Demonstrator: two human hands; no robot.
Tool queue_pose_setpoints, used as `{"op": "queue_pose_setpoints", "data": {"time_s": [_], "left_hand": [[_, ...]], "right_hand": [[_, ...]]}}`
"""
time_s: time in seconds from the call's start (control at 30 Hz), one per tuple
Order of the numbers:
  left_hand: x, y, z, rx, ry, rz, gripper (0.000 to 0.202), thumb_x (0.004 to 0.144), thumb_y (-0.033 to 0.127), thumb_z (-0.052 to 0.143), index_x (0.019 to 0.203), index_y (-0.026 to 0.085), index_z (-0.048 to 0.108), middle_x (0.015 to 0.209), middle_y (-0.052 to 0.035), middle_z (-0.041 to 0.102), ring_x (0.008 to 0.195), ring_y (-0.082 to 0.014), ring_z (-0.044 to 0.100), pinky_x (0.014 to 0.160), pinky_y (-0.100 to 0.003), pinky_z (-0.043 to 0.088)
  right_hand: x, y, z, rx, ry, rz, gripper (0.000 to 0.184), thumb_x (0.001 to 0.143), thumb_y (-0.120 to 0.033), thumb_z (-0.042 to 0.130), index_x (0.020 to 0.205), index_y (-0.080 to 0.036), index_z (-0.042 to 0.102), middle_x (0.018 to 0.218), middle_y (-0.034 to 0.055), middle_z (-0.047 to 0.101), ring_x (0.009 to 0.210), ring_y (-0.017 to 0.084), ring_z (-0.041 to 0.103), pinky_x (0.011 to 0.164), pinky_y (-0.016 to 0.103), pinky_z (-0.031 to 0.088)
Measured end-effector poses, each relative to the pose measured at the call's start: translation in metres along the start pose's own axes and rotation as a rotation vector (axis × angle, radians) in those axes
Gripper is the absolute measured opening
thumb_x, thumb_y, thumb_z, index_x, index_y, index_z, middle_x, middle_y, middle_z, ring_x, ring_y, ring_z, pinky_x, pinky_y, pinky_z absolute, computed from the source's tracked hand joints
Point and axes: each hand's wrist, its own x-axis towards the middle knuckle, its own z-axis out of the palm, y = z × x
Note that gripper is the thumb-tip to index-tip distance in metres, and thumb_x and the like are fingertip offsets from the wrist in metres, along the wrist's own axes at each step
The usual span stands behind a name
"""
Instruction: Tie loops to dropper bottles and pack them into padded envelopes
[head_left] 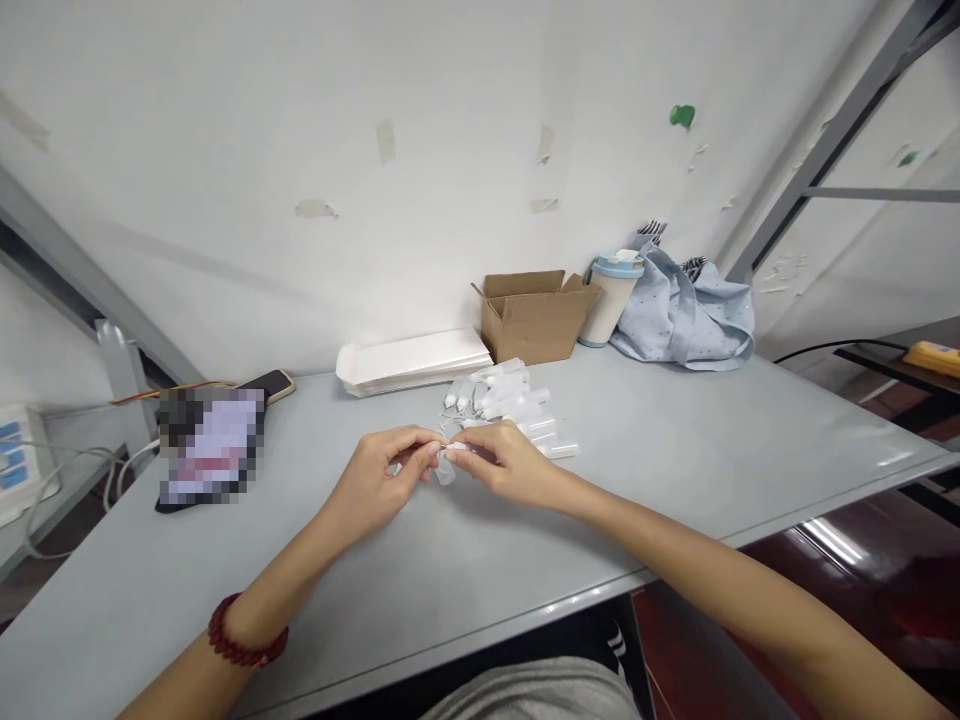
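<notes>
My left hand point(382, 475) and my right hand point(517, 465) meet over the table, fingertips almost touching. Both are closed in a pinch. A small white plastic piece point(455, 450) shows at the right fingertips; what the left thumb and fingers pinch is mostly hidden. Just beneath the fingertips is a translucent plastic part point(445, 472), partly covered. Behind my right hand lies a loose pile of small translucent plastic bottles point(517, 400) with white tips, several with thin grey strands near their ends.
Behind the pile lie a flat white box point(412, 360) and an open cardboard box point(534, 325). A lidded cup point(604, 305) and a blue cloth bag point(686, 315) stand to the right. At left are a phone point(279, 385), a blurred-out item point(214, 450) and cables point(112, 460).
</notes>
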Motion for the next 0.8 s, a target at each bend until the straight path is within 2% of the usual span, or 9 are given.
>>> {"op": "queue_pose_setpoints", "data": {"time_s": [0.8], "left_hand": [[0.0005,-0.0018,0.0008,0.001,-0.019,-0.013,0.025,0.086,0.035,0.048,0.078,0.019,0.065,0.069,-0.001,0.065,0.06,-0.0137,0.058,0.058,-0.023,0.044]], "right_hand": [[-0.0007,0.0036,0.0037,-0.064,0.004,-0.052,0.026,0.09,-0.025,0.047,0.068,-0.014,0.057,0.055,-0.0038,0.043,0.053,0.009,0.037,0.053,0.022,0.027]]}}
